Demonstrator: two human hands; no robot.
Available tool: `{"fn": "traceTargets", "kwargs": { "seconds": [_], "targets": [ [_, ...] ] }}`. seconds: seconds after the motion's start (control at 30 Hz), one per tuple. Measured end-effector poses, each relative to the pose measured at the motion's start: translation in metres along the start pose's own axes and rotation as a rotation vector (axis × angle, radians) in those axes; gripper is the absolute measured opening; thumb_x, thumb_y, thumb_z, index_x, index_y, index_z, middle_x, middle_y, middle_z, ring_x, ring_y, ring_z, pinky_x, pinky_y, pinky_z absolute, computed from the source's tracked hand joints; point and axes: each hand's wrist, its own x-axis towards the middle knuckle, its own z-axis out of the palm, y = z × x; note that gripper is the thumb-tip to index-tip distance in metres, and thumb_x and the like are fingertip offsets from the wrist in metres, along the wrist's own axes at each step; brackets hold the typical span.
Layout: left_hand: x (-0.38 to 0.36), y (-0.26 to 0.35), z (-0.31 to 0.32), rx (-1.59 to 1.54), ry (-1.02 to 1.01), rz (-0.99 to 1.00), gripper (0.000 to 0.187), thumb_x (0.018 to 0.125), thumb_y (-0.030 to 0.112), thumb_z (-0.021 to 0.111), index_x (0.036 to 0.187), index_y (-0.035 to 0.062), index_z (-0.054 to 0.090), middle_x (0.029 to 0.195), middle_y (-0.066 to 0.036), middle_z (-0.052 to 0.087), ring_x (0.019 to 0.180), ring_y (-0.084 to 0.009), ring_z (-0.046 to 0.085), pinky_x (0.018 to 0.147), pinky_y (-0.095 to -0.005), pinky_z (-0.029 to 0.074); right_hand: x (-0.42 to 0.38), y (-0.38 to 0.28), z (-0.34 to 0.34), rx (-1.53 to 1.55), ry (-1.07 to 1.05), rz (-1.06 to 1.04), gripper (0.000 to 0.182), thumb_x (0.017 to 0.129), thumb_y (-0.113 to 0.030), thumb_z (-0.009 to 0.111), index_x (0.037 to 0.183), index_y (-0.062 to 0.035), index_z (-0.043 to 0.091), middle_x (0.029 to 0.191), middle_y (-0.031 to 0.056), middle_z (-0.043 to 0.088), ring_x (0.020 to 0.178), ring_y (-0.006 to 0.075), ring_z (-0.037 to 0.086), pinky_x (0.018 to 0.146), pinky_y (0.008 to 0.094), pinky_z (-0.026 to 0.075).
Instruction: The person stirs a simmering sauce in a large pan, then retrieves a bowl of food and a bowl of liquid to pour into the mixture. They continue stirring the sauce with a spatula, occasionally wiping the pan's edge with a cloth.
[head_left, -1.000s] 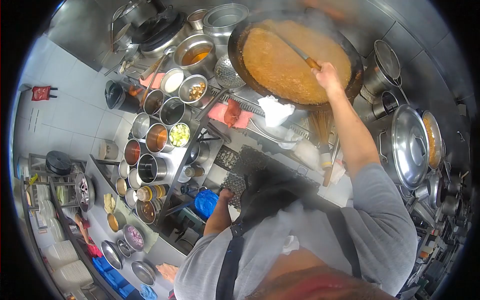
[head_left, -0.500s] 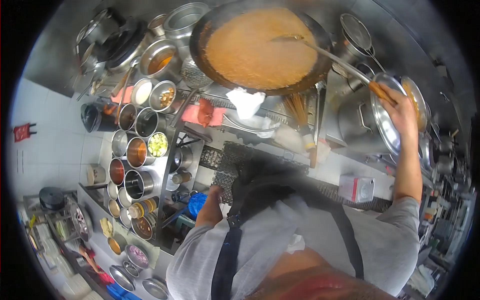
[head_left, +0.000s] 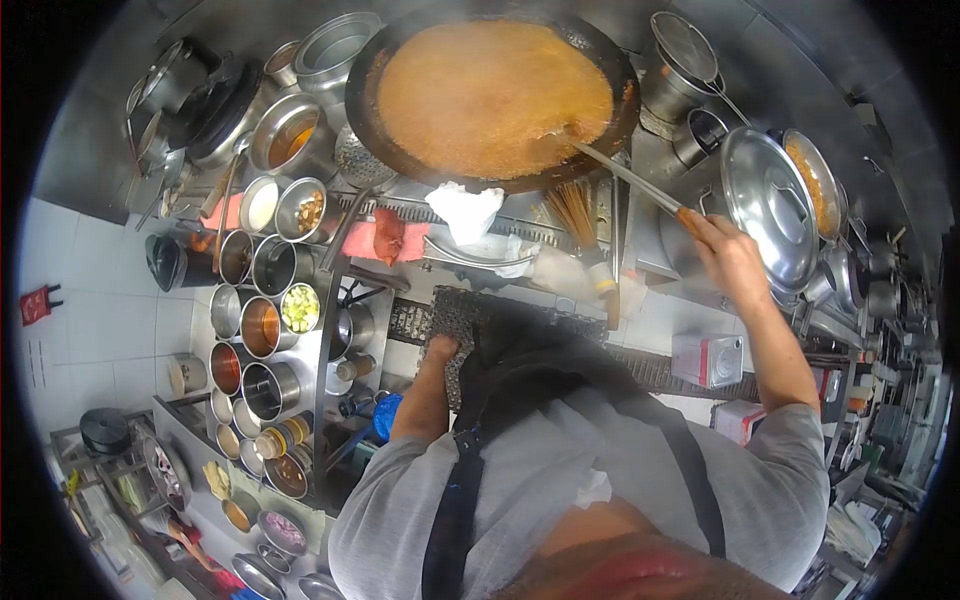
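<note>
My right hand (head_left: pixel 735 262) is closed around the wooden grip of a long wok spatula (head_left: pixel 635 180). The spatula's blade sits partly sunk in orange-brown, bubbling sauce near the lower right side of a large black wok (head_left: pixel 362 128). The sauce (head_left: pixel 490 95) fills most of the wok, and steam rises around it. My left hand (head_left: pixel 442 347) hangs low beside my dark apron, away from the stove; its fingers are too small and foreshortened to read. A crumpled white cloth (head_left: pixel 466 212) lies on the ledge in front of the wok, beside a bamboo wok brush (head_left: pixel 575 213).
Right of the wok stand a big pot with a shiny lid (head_left: pixel 768 205), a pan of orange food (head_left: pixel 808 185) and a strainer (head_left: pixel 684 46). On the left, several metal containers (head_left: pixel 268 388) hold sauces and chopped ingredients. A perforated skimmer (head_left: pixel 362 160) lies beside the wok.
My right hand has moved left and down, drawing the spatula blade from the upper right of the sauce toward the wok's near side. My left hand has come slightly up.
</note>
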Motion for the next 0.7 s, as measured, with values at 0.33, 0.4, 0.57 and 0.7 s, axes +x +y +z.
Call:
{"fn": "traceTargets", "kwargs": {
  "seconds": [0.33,0.4,0.57,0.7],
  "targets": [
    [-0.124,0.026,-0.017,-0.48,-0.386,-0.505,0.036,0.083,0.034,0.049,0.103,0.009,0.068,0.11,-0.016,0.064,0.104,-0.0321,0.061,0.088,-0.0427,0.048,0.099,-0.017,0.106,-0.066,-0.115,-0.003,0.043,0.08,-0.002,0.049,0.123,-0.0091,0.049,0.09,0.0225,0.059,0.076,0.0407,0.063,0.068,0.0487,0.051],
    [-0.141,0.024,-0.005,-0.381,-0.451,-0.43,0.038,0.084,0.035,0.05,0.105,0.0076,0.065,0.11,-0.016,0.063,0.104,-0.0304,0.061,0.085,-0.0425,0.049,0.125,-0.018,0.121,-0.07,-0.113,-0.01,0.045,0.08,-0.001,0.048,0.124,-0.0076,0.049,0.091,0.0231,0.059,0.077,0.0408,0.063,0.069,0.0488,0.051],
    [-0.137,0.024,0.047,-0.486,-0.169,-0.566,0.039,0.081,0.034,0.054,0.105,0.0045,0.064,0.099,-0.018,0.066,0.095,-0.0305,0.064,0.082,-0.0422,0.05,0.184,-0.022,0.13,-0.05,-0.104,0.095,0.046,0.08,0.0,0.046,0.126,-0.0056,0.049,0.095,0.0265,0.062,0.088,0.0408,0.063,0.077,0.0476,0.051],
    [-0.119,0.045,0.013,-0.587,-0.141,-0.628,0.031,0.077,0.032,0.057,0.079,0.0022,0.068,0.076,-0.016,0.067,0.071,-0.0313,0.067,0.062,-0.0437,0.052,0.211,-0.004,0.134,-0.005,-0.043,0.128,0.043,0.08,-0.002,0.046,0.123,-0.0045,0.052,0.099,0.0251,0.063,0.093,0.0401,0.062,0.081,0.047,0.05]
  ]
}}
